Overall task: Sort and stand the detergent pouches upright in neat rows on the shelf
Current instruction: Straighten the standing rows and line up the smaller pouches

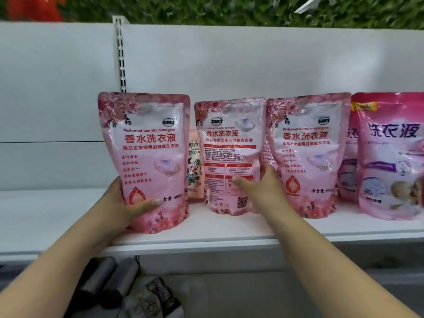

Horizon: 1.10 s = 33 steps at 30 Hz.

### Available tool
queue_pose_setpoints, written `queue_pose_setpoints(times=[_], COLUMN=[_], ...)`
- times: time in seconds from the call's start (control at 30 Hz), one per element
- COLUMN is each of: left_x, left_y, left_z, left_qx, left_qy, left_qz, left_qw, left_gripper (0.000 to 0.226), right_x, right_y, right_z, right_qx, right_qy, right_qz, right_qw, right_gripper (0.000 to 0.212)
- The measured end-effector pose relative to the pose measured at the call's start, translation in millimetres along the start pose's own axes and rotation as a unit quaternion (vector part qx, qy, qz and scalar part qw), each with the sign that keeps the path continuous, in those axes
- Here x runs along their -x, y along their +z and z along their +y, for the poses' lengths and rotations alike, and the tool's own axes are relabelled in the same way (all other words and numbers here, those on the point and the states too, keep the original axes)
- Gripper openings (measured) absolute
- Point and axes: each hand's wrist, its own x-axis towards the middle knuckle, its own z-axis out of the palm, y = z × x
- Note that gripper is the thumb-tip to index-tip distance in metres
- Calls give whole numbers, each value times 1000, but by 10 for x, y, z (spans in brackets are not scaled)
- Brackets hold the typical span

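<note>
Several pink detergent pouches stand upright on the white shelf [229, 232]. My left hand [125, 203] grips the leftmost pink pouch [149, 157] by its lower left side, thumb across the front. The middle pouch [229, 154] shows its printed back; my right hand [261, 189] holds its lower right edge, thumb on the front and fingers behind. A third pink pouch [307, 154] stands just right of that hand. At the far right stands a deeper pink pouch [392, 157], with another partly hidden behind it.
A small floral pouch [195, 171] peeks out between the left and middle pouches, further back. The white back panel [229, 65] rises behind the row. Below the shelf lie dark cylindrical items [110, 285] and a packet. Bare shelf extends to the left.
</note>
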Motion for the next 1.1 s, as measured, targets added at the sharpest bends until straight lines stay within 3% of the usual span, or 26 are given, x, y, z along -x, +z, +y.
queue_pose_setpoints(times=[0.1,0.2,0.27,0.33,0.37,0.47,0.5,0.57,0.67,0.8,0.93,1.1], left_x=[0,25,36,42,47,47,53,59,75,68,69,67], left_y=[-24,-41,-51,-49,-51,-72,-73,-72,-71,-73,-67,-56], left_z=[-36,-36,-44,-39,-35,-9,2,4,4,-7,-14,-18], left_qx=[13,30,52,60,58,71,78,92,87,81,76,82], left_qy=[-5,-9,-13,-17,-21,-35,-39,-38,-31,-25,-19,-15], left_qz=[10,25,41,52,53,49,46,46,49,42,46,52], left_qw=[1000,999,998,997,997,996,995,994,995,996,996,995], left_gripper=[101,106,94,76,72,63,60,55,52,50,56,47], right_x=[250,611,677,530,399,165,125,135,83,-98,-267,-407], right_y=[107,313,317,238,196,184,221,261,261,184,202,360], right_z=[-44,-217,-363,-445,-442,-408,-360,-329,-242,-167,-136,-82], right_qx=[18,96,16,-43,-53,-87,-103,-122,-157,-225,-246,-251], right_qy=[-57,-122,-124,-125,-104,46,86,114,86,90,76,78], right_qz=[-18,-109,-140,-98,-86,-167,-206,-247,-178,-55,-6,8], right_qw=[998,982,982,986,989,981,969,955,968,969,966,965], right_gripper=[58,70,53,31,36,102,101,65,38,37,30,49])
